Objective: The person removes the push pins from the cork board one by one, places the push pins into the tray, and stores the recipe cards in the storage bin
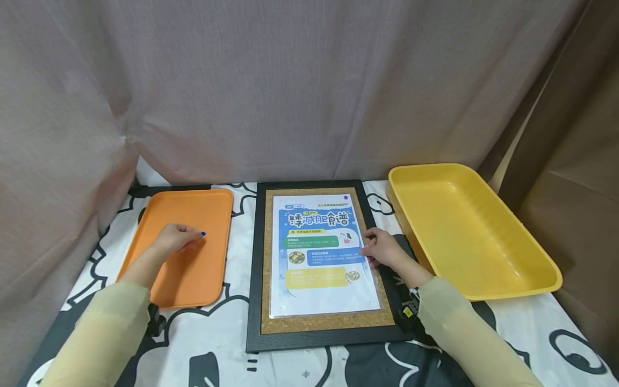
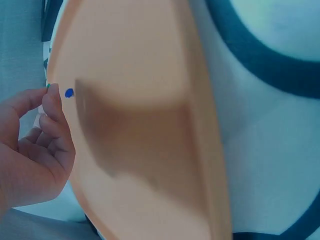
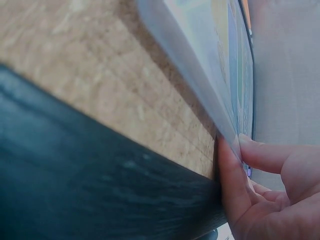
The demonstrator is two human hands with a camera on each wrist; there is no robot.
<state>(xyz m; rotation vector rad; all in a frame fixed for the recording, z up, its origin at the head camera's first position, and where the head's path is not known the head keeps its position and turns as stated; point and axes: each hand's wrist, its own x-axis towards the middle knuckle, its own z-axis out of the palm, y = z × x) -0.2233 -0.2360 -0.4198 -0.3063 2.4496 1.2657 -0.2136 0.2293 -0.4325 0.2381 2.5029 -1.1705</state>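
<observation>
We see the left hand (image 1: 175, 239) resting over the orange tray (image 1: 213, 269), its fingers curled together and pinching a small blue pin (image 1: 203, 234) at the fingertips. In the left wrist view the blue pin (image 2: 69, 93) sits just beside the tip of one finger (image 2: 52, 102), above the tray floor (image 2: 145, 125). The tray lies at the left of the bench (image 1: 300, 365), which carries a black-and-white patterned cloth.

The right hand (image 1: 384, 250) lies on the right edge of the cork board (image 1: 319, 321), a dark-framed panel at the centre of the bench. Its grip is partly curled: the fingertips touch the right margin of the laminated poster (image 1: 319, 252) lying on the cork. In the right wrist view, a finger (image 3: 272, 157) presses on the poster edge (image 3: 200, 80) while the thumb lies under it against the cork (image 3: 100, 85).

A yellow tray (image 1: 527, 279) stands to the right of the board, apart from both hands.
</observation>
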